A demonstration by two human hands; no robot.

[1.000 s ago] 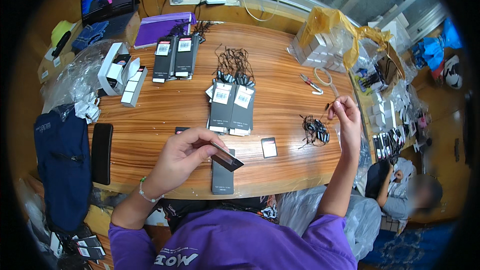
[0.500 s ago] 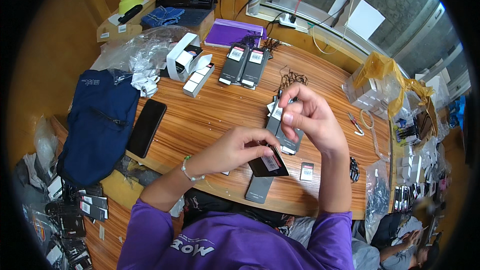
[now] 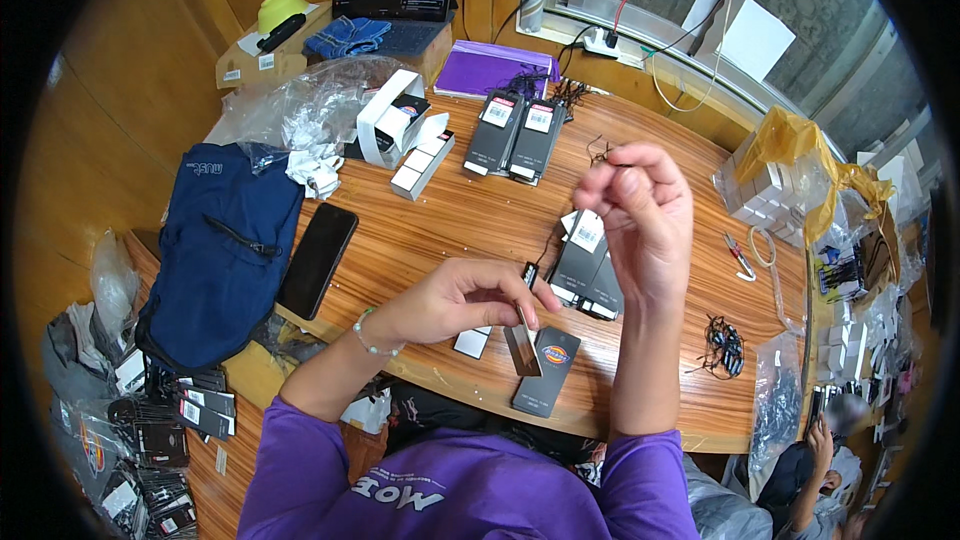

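Note:
My left hand (image 3: pixel 465 300) pinches a dark hang tag (image 3: pixel 523 348), turned nearly edge-on between thumb and fingers. A small black plastic fastener (image 3: pixel 530 274) on a thin black string shows at the tag's top end. The string runs up toward my right hand (image 3: pixel 645 210), raised to the right, its thumb and forefinger closed on it. Below the held tag, a dark grey tag with a round logo (image 3: pixel 550 370) lies near the table's front edge. Grey tags with white barcode stickers (image 3: pixel 588 265) lie behind, partly covered by my right hand.
Two stacks of grey tags (image 3: pixel 490 135) lie farther back, near a sticker stack (image 3: pixel 423 165) and an open white box (image 3: pixel 385 120). At left are a phone (image 3: pixel 318 260) and navy bag (image 3: pixel 220 240). Black strings (image 3: pixel 722 347), pliers (image 3: pixel 740 256) and boxes (image 3: pixel 755 180) lie right.
The held tag has turned from showing its stickered face to nearly edge-on. My right hand has risen slightly. The whole scene has shifted rightward in view, and the logo tag below shows more.

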